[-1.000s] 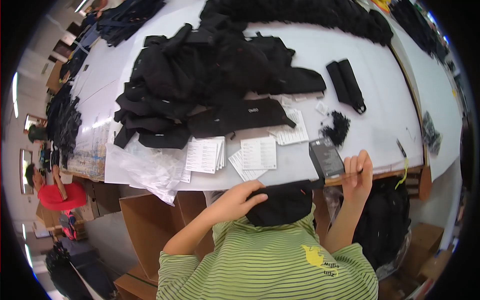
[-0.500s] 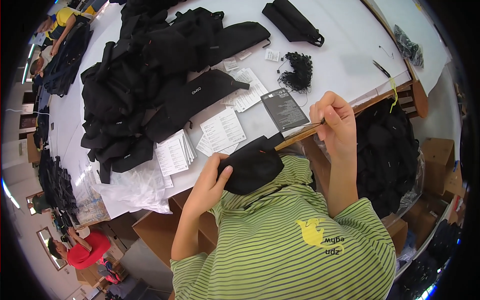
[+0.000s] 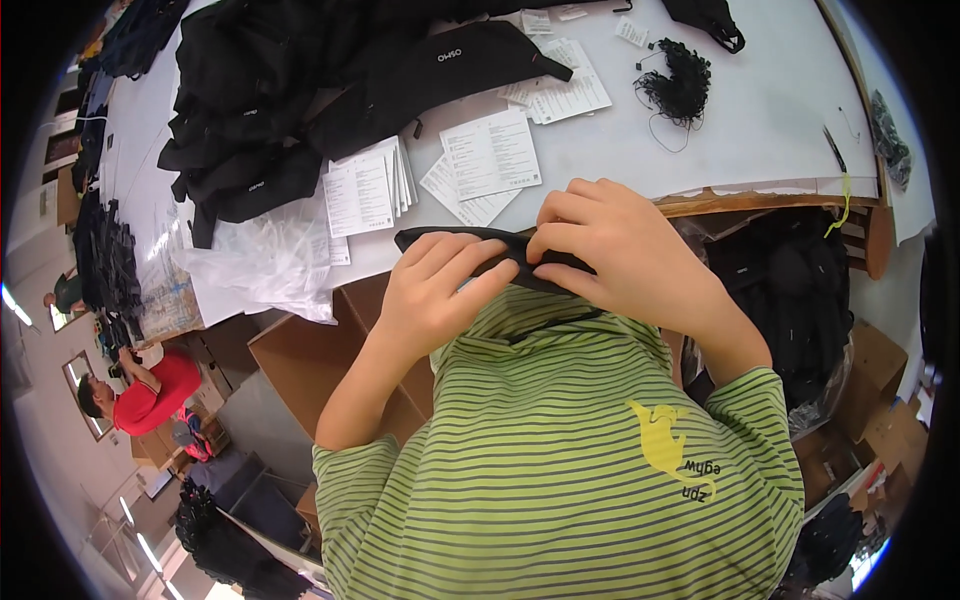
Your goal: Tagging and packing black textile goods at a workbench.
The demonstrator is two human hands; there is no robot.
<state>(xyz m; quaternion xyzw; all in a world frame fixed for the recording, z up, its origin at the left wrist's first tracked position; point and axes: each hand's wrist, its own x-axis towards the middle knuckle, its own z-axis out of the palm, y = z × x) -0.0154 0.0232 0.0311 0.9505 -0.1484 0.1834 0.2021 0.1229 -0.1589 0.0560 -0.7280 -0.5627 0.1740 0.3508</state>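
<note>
Both of my hands hold a small black fabric pouch (image 3: 522, 256) in front of my striped shirt, by the near table edge. My left hand (image 3: 432, 285) grips its left part, fingers bent over the top edge. On the other side my right hand (image 3: 625, 250) has curled fingers and thumb on the fabric. The hands cover much of the pouch, and whatever lies inside it is hidden. Just beyond are printed white cards (image 3: 490, 153) and a fanned stack of more cards (image 3: 360, 190). A tangled bunch of black cords (image 3: 678, 85) lies farther right on the table.
Black fabric bags (image 3: 260, 90) are heaped at the table's left, beside crumpled clear plastic (image 3: 265, 260). Thread snips (image 3: 834, 150) with a yellow tie lie near the right edge. Below stand a bag of black goods (image 3: 785, 280) and cardboard boxes (image 3: 865, 375). A person in red (image 3: 155, 390) is at far left.
My right hand has let go of the thin cord it was pulling out and now grips the pouch. The black printed card no longer shows on the table. The view has shifted.
</note>
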